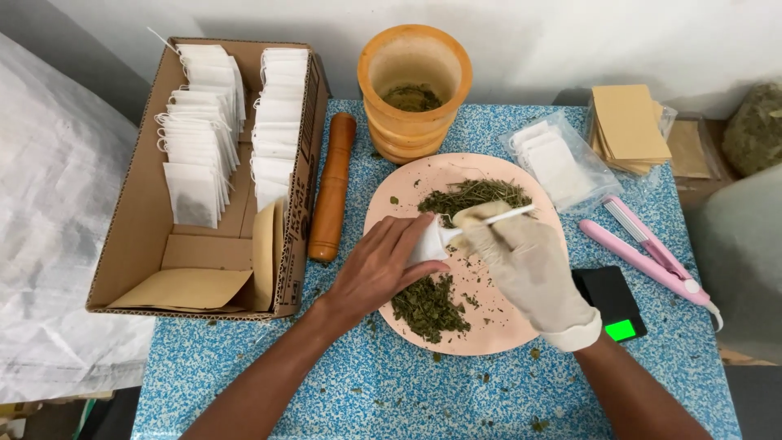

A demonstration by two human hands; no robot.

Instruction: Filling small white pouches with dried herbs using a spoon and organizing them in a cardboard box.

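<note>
The bare left hand (376, 269) pinches a small white paper sachet (426, 241) between thumb and fingers, holding it just over the round pale-pink plate (521, 322). The right hand (529, 269), in a thin whitish glove, is closed on a slim white spoon (497, 218) whose bowl end meets the sachet's mouth; whether any herb is on it I cannot tell.

Two heaps of dried green crushed leaves remain on the plate: one beyond the hands (472, 195), one under the left palm (429, 308), so a fair amount appears unpacked. Out past the left hand, an open brown cardboard box (130, 244) holds two rows of white sachets (208, 122) standing packed, which I judge to be finished ones. Beyond the fingers stands an orange wooden mortar (414, 90) with leaf in its bottom, a wooden pestle (332, 187) lying beside it. Outside the right hand lie a clear bag of empty sachets (558, 167), a pink sealing iron (648, 253) and a small black scale (612, 303).
</note>
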